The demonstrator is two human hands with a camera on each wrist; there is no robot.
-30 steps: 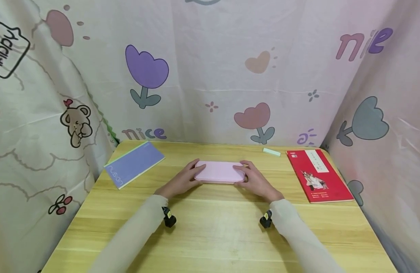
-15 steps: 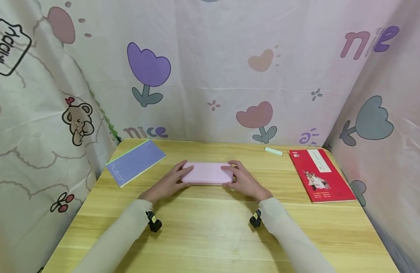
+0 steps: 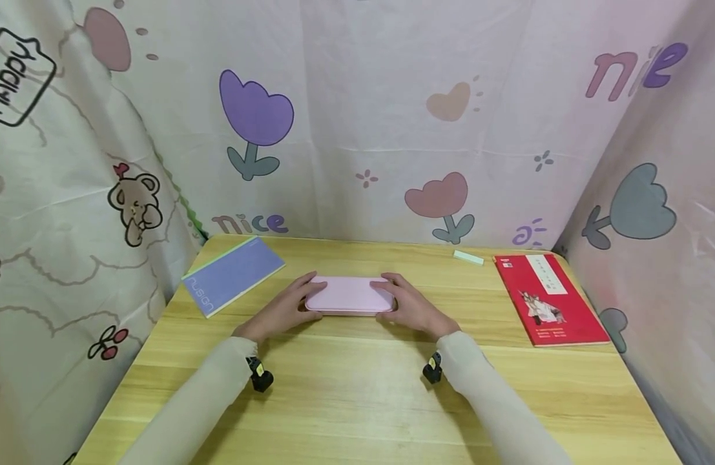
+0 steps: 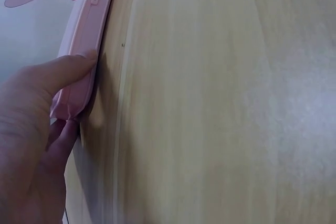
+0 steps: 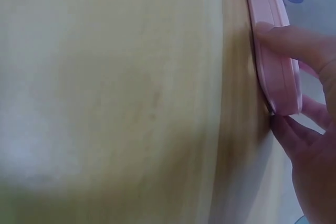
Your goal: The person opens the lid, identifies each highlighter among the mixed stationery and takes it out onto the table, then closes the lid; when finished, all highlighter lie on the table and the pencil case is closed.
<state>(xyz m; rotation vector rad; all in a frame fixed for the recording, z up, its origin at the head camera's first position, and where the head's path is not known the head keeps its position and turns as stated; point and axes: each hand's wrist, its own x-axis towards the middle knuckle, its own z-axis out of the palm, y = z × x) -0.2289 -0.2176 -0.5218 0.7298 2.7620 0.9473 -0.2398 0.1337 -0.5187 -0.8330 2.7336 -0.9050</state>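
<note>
A pink, box-like pencil case (image 3: pixel 350 296) with rounded corners lies flat on the wooden table (image 3: pixel 357 400), its lid shut. My left hand (image 3: pixel 283 312) grips its left end, thumb on the near side and other fingers around the end and far side. At the opposite end my right hand (image 3: pixel 416 310) holds it in the same way. In the left wrist view a small catch shows on the front of the pencil case (image 4: pixel 86 30), beyond the thumb. The right wrist view shows the thumb pressed to the near side of the pencil case (image 5: pixel 278 72); its underside is hidden.
A blue notebook (image 3: pixel 234 276) lies slanted at the back left. Toward the back right are a pale green eraser-like bar (image 3: pixel 468 258) and a red book (image 3: pixel 566 323). Patterned curtain cloth (image 3: pixel 357 116) encloses the table's back and sides.
Both hands have brought the pencil case a short way to the left along the table, mostly in the first half second. Their hold looks the same. The head view has shifted slightly.
</note>
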